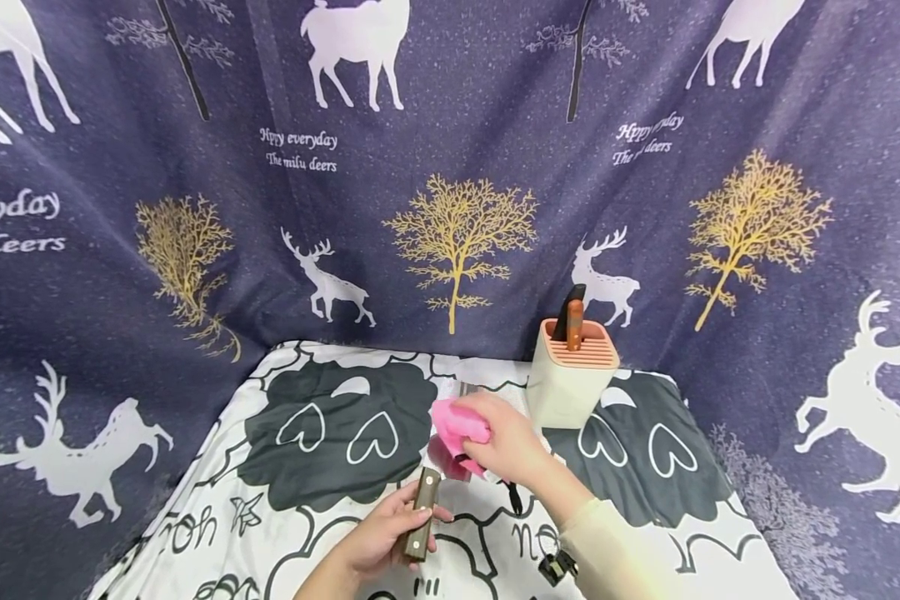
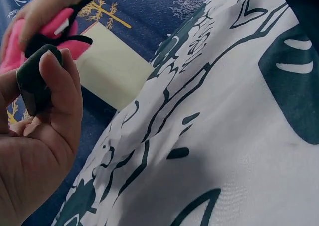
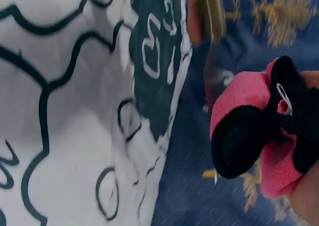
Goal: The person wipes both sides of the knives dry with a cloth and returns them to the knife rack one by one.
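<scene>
My left hand (image 1: 378, 533) grips the brown riveted handle (image 1: 423, 512) of a knife, its blade (image 1: 450, 458) pointing away from me. The pink cloth (image 1: 457, 425) lies against the blade and hides part of it. My right hand (image 1: 506, 437) holds this cloth bunched in its fingers. In the right wrist view the cloth (image 3: 244, 96) shows black trim and a small white tag, close beside the blurred blade (image 3: 213, 76). The left wrist view shows the handle's dark butt end (image 2: 37, 81) between thumb and fingers.
A cream knife block (image 1: 570, 392) with a pink slotted top stands at the back right, holding a black-handled knife (image 1: 567, 312) and a brown-handled knife (image 1: 574, 325). A patterned white cloth (image 1: 217, 467) covers the table. A dark blue deer-print curtain (image 1: 450, 142) hangs behind.
</scene>
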The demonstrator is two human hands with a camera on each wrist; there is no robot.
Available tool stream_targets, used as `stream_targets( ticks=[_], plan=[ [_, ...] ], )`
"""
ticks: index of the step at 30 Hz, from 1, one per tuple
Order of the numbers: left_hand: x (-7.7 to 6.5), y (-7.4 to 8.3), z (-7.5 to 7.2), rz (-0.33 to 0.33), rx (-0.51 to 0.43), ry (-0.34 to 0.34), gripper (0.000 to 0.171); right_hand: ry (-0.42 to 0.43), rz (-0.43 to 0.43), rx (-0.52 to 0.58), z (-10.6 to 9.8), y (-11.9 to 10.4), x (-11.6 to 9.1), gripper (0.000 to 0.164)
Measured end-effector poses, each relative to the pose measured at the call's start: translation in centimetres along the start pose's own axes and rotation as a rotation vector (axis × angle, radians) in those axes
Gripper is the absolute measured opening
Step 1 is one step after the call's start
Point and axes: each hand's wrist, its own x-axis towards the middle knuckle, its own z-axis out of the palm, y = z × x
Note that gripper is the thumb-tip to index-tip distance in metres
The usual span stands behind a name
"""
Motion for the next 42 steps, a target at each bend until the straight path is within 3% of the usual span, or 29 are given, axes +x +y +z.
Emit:
stream_targets(
  ticks=[8,13,20,35,42],
  plan=[
    [0.7,0.2,0.6,0.077,0.003,-0.041,0.044,0.113,-0.114,-0.205,2.9,-2.7,-2.0,0.052],
    [1.0,0.0,0.6,0.101,0.019,-0.023,0.039,0.114,-0.049,-0.254,4.9,-3.1,-2.9,0.047],
    [0.8,-0.5,0.5,0.045,0.044,0.033,0.037,0.147,0.026,-0.279,6.9,-3.2,-3.6,0.048],
    [1.0,-0.5,0.9,0.048,0.040,0.058,0.058,0.058,0.149,-0.155,6.1,-2.0,-2.8,0.047],
    [0.8,-0.4,1.1,0.056,0.020,0.043,0.061,0.057,0.143,-0.131,6.0,-0.9,-2.3,0.048]
  ],
)
